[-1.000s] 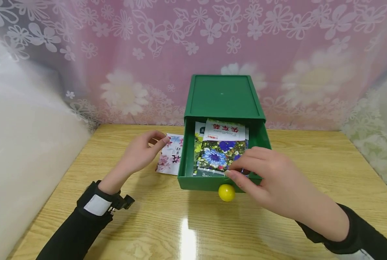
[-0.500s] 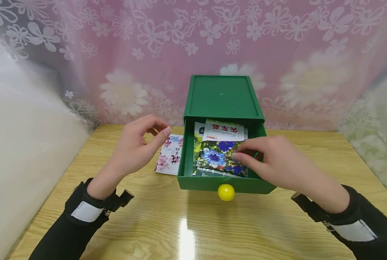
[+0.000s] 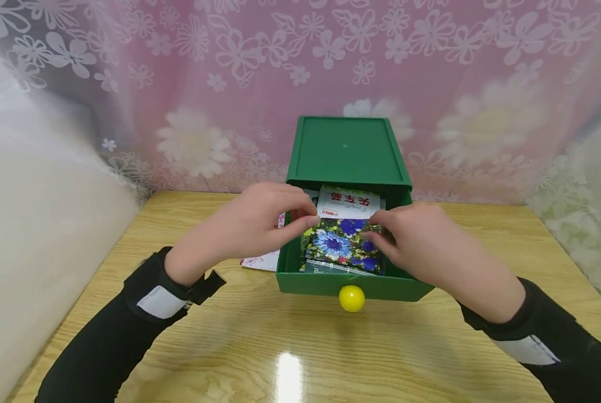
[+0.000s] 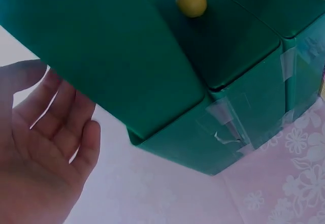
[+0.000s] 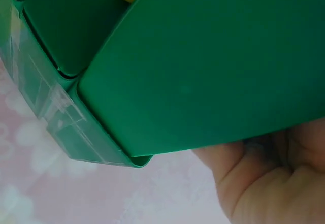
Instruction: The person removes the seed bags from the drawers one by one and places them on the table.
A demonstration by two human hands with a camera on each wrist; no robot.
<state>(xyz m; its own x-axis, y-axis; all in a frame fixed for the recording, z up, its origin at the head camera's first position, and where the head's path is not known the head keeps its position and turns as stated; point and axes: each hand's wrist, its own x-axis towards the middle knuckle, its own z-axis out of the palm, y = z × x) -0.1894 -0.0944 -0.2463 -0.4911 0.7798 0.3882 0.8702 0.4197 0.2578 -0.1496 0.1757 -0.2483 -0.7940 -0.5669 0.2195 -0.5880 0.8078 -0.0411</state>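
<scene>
A seed packet with a blue cornflower picture lies face up on other packets in the pulled-out green drawer. My left hand reaches over the drawer's left wall, thumb and fingertips near the packet's left edge. At the packet's right edge is my right hand, thumb and index finger parted and bent over it; I see no firm pinch. In the left wrist view the left hand has loosely bent fingers beside the drawer wall, fingertips hidden. The right hand shows partly under the drawer's edge in the right wrist view.
A pink-flowered packet lies on the wooden table left of the drawer, partly covered by my left arm. The green cabinet stands behind, before a floral curtain. Lower drawers with yellow knobs sit below the open one.
My left hand has moved right, from above the pink packet to over the drawer. My right hand has shifted up from the packet's lower right corner to its right edge.
</scene>
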